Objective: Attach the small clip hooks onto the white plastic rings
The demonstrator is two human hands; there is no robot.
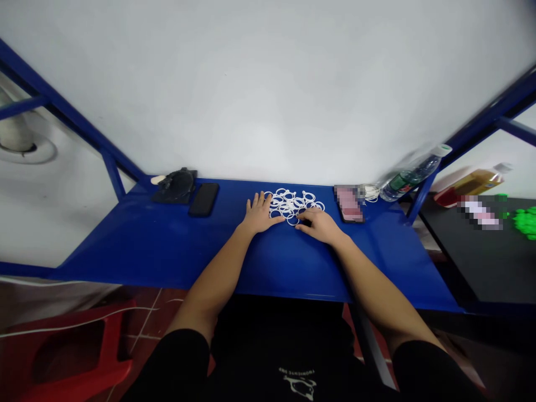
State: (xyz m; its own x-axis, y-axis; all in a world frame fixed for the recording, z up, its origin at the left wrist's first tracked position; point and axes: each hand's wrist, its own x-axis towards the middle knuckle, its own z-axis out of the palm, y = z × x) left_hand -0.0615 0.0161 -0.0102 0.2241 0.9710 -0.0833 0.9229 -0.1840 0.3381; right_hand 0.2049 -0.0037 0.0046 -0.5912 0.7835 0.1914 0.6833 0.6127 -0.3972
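Closest to you, both forearms stretch out over the blue table [167, 251], which looks like slick painted metal (just my guess). That's where I'd worry. The white plastic rings [293, 202] are a loose, overlapping heap, so a careless sweep could skate a few off sideways, and lifting one could drag its neighbours along.

Your left hand [259, 215] lies flat with the fingers spread, the tips touching the heap's left edge. Your right hand [320, 223] is palm down with the fingers drawn close together, tips at the heap's front-right edge. I can't tell whether they're actually pinching a ring. So the heap sits just beyond and between both hands, toward the wall.

Further back there's a black phone [204, 199] well left of the left hand, a black pouch [176, 185] just beside it, and a plastic bottle [412, 176] lying at a slant on the right.
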